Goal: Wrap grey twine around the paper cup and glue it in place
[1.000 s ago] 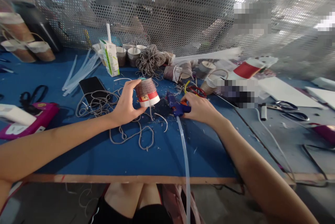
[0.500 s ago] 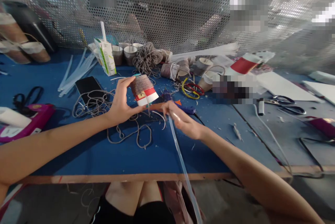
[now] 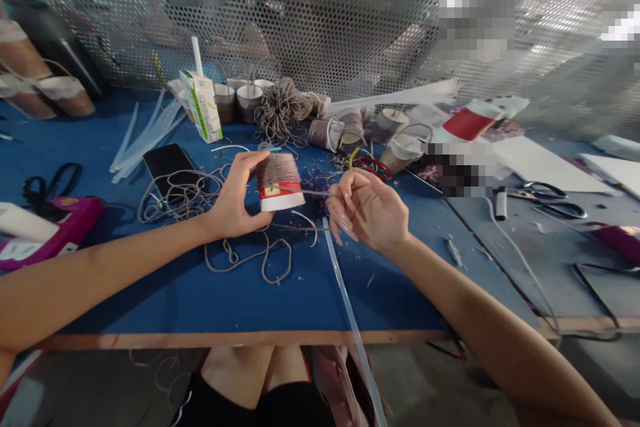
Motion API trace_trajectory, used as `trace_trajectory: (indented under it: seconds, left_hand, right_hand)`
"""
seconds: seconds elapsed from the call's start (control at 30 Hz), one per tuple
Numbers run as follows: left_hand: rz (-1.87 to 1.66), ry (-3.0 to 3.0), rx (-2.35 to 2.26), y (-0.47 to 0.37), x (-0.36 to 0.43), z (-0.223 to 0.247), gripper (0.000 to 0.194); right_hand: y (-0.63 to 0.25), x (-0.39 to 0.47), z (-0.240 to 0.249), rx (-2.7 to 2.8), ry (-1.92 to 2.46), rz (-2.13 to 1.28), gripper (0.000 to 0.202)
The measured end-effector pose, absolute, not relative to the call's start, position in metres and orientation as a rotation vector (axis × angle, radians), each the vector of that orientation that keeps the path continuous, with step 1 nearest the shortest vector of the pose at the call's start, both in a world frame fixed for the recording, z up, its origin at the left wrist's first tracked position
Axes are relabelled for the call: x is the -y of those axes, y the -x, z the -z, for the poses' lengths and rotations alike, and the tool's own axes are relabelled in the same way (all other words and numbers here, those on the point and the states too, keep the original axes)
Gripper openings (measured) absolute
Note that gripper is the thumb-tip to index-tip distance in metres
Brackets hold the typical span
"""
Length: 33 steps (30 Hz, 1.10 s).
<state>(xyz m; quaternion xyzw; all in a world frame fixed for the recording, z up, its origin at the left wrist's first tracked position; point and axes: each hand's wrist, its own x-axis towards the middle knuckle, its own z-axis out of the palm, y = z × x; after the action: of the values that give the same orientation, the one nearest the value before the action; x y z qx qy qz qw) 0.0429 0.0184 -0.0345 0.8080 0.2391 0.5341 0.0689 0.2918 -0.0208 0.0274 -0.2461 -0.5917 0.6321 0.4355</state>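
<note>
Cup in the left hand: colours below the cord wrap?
The cup shows red above white, plus a small yellow patch; best in the head view.

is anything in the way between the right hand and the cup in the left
Nothing visible blocks the gap. A strand of cord spans it, running from the cup in the left hand to the right hand; the blue glue gun shows behind the strand.

There's room on the blue table [image 3: 405, 300] at lower right-of-centre, but a clear stick [image 3: 346, 288] cuts lower centre; cord [image 3: 193, 197] tangles centre-left.
</note>
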Motion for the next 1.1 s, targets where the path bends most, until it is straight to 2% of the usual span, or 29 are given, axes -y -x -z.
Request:
trace_trajectory:
  seconds: [0.17,0.23,0.37,0.43,0.5,0.57,0.73,0.93,1.1]
  left_hand:
    - [-1.566,-2.33,-0.652,-0.041,-0.018,0.036,0.073]
    - [-1.561,-2.296,-0.626,-0.04,-0.019,0.036,0.071]
    - [-1.542,-2.261,-0.59,-0.039,-0.02,0.037,0.068]
    - [-1.534,-2.278,-0.606,-0.038,-0.022,0.037,0.067]
    - [-1.506,-2.335,-0.653,-0.039,-0.023,0.037,0.068]
    - [-1.474,-2.416,-0.697,-0.041,-0.023,0.036,0.071]
    - [-1.462,-2.572,-0.711,-0.046,-0.02,0.031,0.074]
    - [-1.502,-2.586,-0.687,-0.049,-0.017,0.029,0.073]
    - [-1.48,-2.565,-0.657,-0.047,-0.015,0.028,0.076]
  right_hand:
    - [-0.29,0.02,-0.018,1.507,0.878,-1.458,0.044]
    - [-0.289,0.023,-0.014,1.589,0.975,-1.25,0.046]
    - [-0.291,0.029,-0.008,1.704,1.082,-0.602,0.035]
    - [-0.292,0.031,-0.008,1.696,1.032,-0.463,0.029]
    - [-0.292,0.033,-0.01,1.67,0.916,-0.536,0.022]
    - [-0.29,0.036,-0.013,1.662,0.804,-0.764,0.02]
    - [-0.283,0.046,-0.019,1.728,0.698,-1.387,0.028]
    - [-0.283,0.045,-0.018,1.872,0.713,-1.44,0.037]
    - [-0.285,0.039,-0.013,1.751,0.696,-1.387,0.039]
